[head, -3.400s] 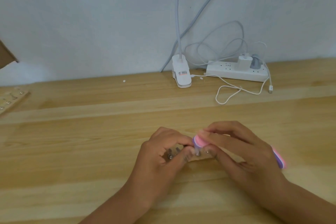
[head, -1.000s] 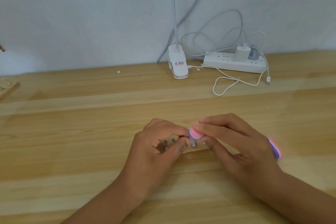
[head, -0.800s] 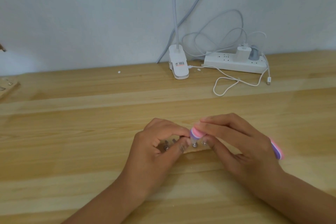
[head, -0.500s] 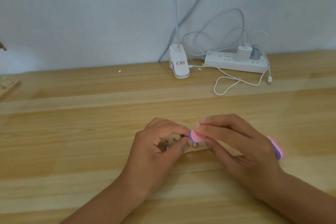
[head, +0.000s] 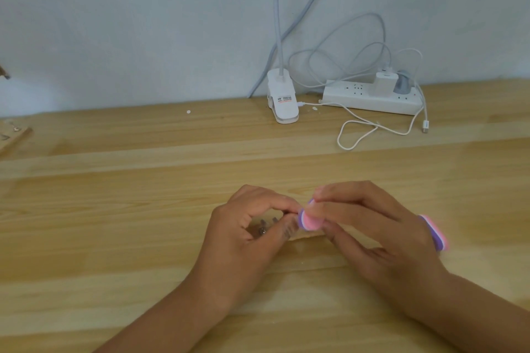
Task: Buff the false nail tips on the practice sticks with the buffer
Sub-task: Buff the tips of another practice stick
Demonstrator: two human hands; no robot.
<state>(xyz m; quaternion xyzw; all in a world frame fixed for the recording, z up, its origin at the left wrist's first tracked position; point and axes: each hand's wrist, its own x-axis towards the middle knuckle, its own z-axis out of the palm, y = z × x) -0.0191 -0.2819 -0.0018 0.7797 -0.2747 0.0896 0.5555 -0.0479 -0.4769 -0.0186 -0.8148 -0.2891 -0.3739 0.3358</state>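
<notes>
My right grip (head: 372,235) is closed on the buffer (head: 309,220). The fingers lie along its top and the thumb sits beneath, so the pink-and-purple block runs through the hand, with its far end sticking out past the wrist side. Only the rounded front end shows, and I read the long hold as a way to steady the pad for short strokes. That front end sits right against the fingertips of my left grip (head: 246,235), which is curled narrow, thumb and forefinger pinched together at the point where the buffer meets them. In the hollow of that hand I can see the metal ends of the practice sticks (head: 262,229), so I judge it holds them to brace the work against the stroke. The false nail tip itself is hidden behind the buffer and the fingers, and I cannot tell how much of it is done. Both hands are low over the wooden worktop (head: 143,238), near its front. Well behind them by the wall stand a white lamp clip (head: 282,100) and a power strip (head: 370,99), with a loose white cable (head: 358,135) looped in front.
</notes>
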